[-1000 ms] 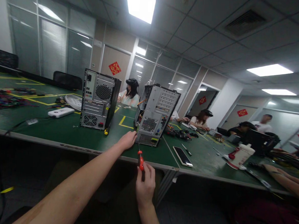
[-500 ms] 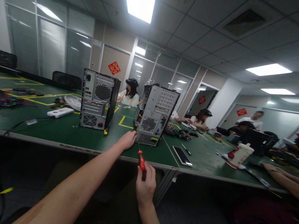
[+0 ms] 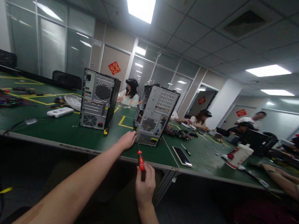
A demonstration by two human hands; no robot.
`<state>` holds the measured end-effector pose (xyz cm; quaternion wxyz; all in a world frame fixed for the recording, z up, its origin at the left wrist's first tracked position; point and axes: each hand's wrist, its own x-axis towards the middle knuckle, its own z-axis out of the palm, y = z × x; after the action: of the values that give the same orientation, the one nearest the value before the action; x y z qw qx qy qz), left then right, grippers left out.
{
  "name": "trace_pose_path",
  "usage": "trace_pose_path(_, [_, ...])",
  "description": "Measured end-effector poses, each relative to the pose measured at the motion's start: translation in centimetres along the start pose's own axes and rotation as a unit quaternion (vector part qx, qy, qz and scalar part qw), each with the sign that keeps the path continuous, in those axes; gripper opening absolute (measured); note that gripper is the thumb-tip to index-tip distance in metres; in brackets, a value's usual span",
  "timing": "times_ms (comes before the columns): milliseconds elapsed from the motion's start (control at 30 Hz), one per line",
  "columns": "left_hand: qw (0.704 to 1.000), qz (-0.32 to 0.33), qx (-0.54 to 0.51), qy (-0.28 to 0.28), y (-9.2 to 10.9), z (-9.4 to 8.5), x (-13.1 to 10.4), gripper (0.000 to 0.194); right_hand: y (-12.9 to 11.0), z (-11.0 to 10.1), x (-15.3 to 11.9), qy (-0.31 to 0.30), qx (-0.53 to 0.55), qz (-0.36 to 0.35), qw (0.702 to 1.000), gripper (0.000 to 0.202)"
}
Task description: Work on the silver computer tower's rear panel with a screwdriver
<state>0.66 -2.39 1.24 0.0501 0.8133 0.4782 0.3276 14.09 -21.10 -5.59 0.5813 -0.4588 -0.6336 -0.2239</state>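
Note:
Ahead of me stands a computer case, its metal back panel facing me and its left side open. My left hand is at the lower left corner of this case, fingers curled in against its edge. The fingertips are partly hidden there. My right hand grips a screwdriver by its red and black handle. The shaft points up and away toward the case's bottom edge. Whether the tip sits in a screw is too small to tell. A second computer case stands upright to the left.
A yellow-tipped tool lies beside the left case. On the green table are a white power strip, a phone, a white cup and bundled cables. Several people sit around the table; a co-worker's arms rest at right.
My hands and both cases stay almost in place; the screwdriver has shifted very slightly. At the far right, a co-worker's arms have moved a little.

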Motion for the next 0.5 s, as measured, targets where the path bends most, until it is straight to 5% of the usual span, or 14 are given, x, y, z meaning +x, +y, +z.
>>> trace_pose_path(500, [1.0, -0.01, -0.018, -0.009, 0.44, -0.6, -0.28, 0.025, -0.4, 0.02, 0.2, -0.006, 0.031, 0.061, 0.998, 0.015])
